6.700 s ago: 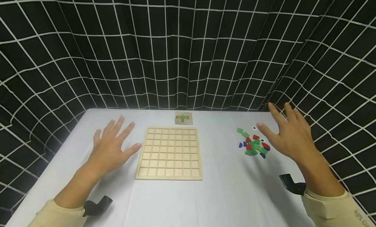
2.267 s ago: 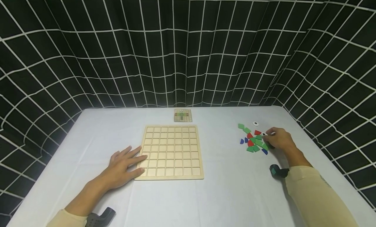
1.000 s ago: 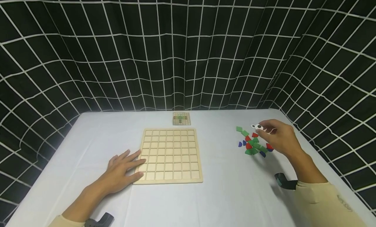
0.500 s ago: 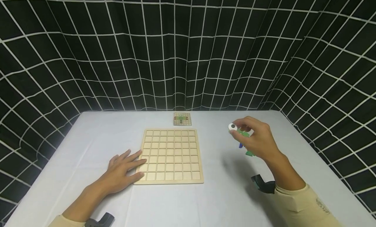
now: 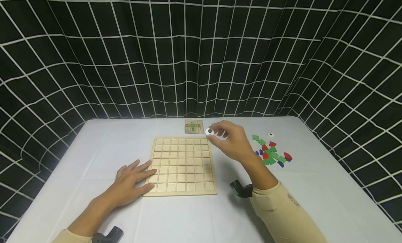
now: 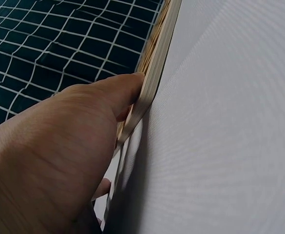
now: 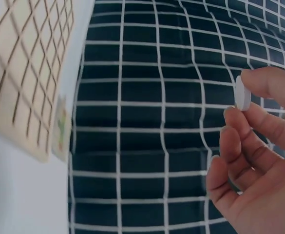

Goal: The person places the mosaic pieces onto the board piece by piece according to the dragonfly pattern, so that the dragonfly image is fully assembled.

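Observation:
My right hand [image 5: 230,140] pinches a round white eye piece [image 5: 209,131] with a black dot between thumb and forefinger. In the head view the piece overlaps the far right corner of the wooden grid board [image 5: 182,159]. The right wrist view shows the white disc [image 7: 242,93] edge-on, with the other fingers loosely bent below it. My left hand [image 5: 132,182] rests with spread fingers on the board's left edge; in the left wrist view the thumb [image 6: 125,87] lies on the board's rim [image 6: 157,73].
Right of the board lie several green [image 5: 274,155], red [image 5: 288,155] and blue [image 5: 280,164] flat pieces, with a second white eye piece [image 5: 270,134] behind them. A small pattern card [image 5: 194,126] lies beyond the board. A black curtain with white grid lines [image 5: 194,61] hangs behind the white-covered table.
My right hand has picked a white eye piece out of the pile and carried it left to the board's far right corner. My left hand came down onto the board's left edge earlier and stays there.

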